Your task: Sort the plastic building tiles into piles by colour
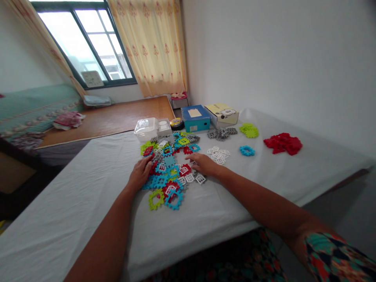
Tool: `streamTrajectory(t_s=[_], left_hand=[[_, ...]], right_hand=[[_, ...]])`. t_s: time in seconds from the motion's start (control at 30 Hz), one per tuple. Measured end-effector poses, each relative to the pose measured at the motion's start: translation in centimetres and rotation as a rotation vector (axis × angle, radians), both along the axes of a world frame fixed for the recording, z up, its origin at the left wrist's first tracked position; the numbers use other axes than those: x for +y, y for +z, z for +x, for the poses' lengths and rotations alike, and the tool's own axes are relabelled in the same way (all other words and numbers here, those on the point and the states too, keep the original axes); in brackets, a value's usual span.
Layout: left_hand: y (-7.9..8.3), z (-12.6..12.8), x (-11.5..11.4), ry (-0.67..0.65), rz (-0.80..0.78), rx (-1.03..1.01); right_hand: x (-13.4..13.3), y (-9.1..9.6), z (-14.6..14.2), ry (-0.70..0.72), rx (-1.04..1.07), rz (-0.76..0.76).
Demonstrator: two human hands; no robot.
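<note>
A mixed heap of flat plastic building tiles [169,168], blue, red, green, grey and white, lies on a white sheet [73,203]. My left hand [140,173] rests on the heap's left edge, fingers curled over the tiles. My right hand [202,162] lies palm down on the heap's right side, fingers stretched toward the middle. Sorted groups lie further right: white window tiles [219,154], a blue tile [247,150], grey tiles [221,133], green tiles [249,130] and red tiles [283,143].
At the back stand a clear plastic container [147,128], a round tin [176,123], a blue box [195,117] and a yellow box [221,113]. A white wall runs along the right. Beyond lie a wooden platform [114,117] and a curtained window [88,43].
</note>
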State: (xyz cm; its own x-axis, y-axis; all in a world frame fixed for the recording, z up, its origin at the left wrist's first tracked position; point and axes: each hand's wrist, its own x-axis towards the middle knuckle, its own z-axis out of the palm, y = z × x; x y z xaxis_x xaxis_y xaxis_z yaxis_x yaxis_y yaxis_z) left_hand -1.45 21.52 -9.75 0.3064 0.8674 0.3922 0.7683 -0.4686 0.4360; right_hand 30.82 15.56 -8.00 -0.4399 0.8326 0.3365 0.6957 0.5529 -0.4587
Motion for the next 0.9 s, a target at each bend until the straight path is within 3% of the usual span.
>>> streamTrajectory(t_s=[0.13,0.3,0.43,0.53,0.63,0.7,0.9], left_hand=[[0.1,0.1,0.0,0.011,-0.003,0.0],[0.2,0.2,-0.1,0.007,-0.019,0.005],[0.2,0.1,-0.1,0.013,-0.012,0.011],[0.2,0.1,-0.1,0.014,-0.016,0.015],[0.2,0.1,-0.1,0.008,-0.014,0.01],[0.2,0.1,-0.1,0.004,-0.006,0.001],[0.0,0.1,0.0,-0.001,0.007,0.0]], right_hand=[[0.2,0.9,1.4,-0.188,-0.03,0.011],[0.8,1.8,6.1,-0.54,-0.107,0.054],[1.0,1.5,8.1,-0.613,-0.158,0.177],[0.4,1.5,6.2,-0.361,-0.053,0.275],[-0.9,1.6,2.7,0.08,-0.002,0.198],[-1.6,1.4,0.7,0.261,-0.048,0.124],[-1.5,0.0,-0.4,0.345,-0.09,0.078]])
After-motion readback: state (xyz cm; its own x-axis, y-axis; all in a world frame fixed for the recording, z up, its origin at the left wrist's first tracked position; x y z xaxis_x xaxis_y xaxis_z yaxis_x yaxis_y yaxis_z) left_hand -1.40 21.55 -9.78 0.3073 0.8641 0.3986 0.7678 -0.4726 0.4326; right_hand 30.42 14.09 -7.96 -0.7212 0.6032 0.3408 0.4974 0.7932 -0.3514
